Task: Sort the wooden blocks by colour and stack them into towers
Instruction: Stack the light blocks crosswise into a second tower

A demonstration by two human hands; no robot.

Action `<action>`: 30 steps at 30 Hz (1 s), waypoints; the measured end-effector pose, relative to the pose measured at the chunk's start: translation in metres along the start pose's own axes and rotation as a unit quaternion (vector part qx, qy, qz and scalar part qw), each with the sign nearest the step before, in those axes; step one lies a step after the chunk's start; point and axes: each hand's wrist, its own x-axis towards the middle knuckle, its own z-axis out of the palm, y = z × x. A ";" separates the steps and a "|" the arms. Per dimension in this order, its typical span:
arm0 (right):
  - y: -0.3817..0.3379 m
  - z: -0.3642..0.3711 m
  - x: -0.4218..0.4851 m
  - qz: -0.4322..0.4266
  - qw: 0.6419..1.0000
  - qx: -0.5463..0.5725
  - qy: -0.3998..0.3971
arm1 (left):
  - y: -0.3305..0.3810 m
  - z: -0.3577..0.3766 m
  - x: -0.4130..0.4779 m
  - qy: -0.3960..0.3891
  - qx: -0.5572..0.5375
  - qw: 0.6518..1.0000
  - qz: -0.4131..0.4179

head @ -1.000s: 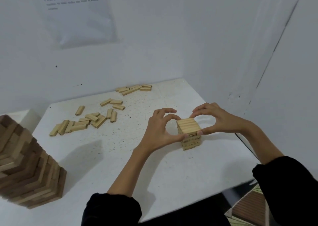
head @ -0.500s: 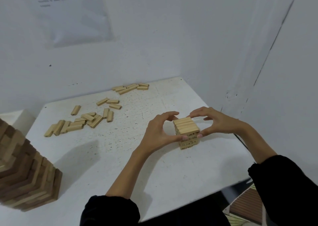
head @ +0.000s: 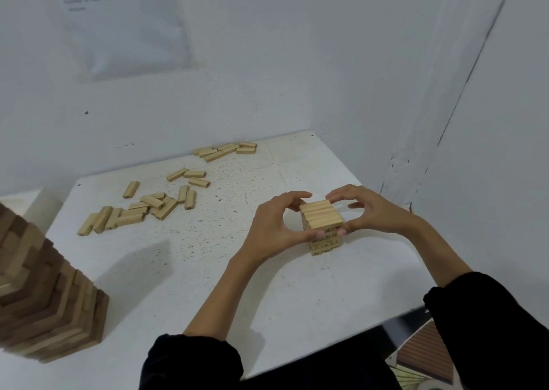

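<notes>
L hand [head: 274, 226] is curling round the short tower of pale wooden blocks [head: 322, 221], thumb pressing the near face and fingertips hooking over the far top edge. R hand [head: 368, 214] is mirroring it from the other side, thumb on the near face close to the L thumb. Both are clamping the tower btwn them. The tower is standing upright on the speckled white table [head: 208, 270], right of centre, near the wall corner. Forearms are reaching in from the bottom edge, bare up to black sleeves [head: 193, 360], wrists bending inward. Loose pale wooden blocks [head: 133, 211] are lying scattered well apart, far left. A tall tower of brown and tan blocks [head: 44, 300] is standing at the left edge of view. Dark marks are showing on the short tower's sides, too small to read. The white printed sheet [head: 124, 24] on the wall is too blurred to read.
</notes>
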 end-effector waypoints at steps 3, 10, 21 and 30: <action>0.002 0.001 -0.001 0.002 1.000 0.002 0.007 | 0.002 0.000 0.001 -0.002 0.004 1.000 0.000; -0.002 -0.003 -0.005 -0.001 1.000 0.004 0.000 | 0.002 0.000 -0.002 -0.007 -0.006 1.000 -0.006; -0.020 0.036 -0.010 0.070 0.943 0.290 0.148 | 0.035 0.028 -0.021 0.012 -0.400 0.889 -0.223; -0.033 0.061 -0.004 0.117 0.905 0.383 0.141 | 0.054 0.035 -0.015 -0.012 -0.504 0.825 -0.256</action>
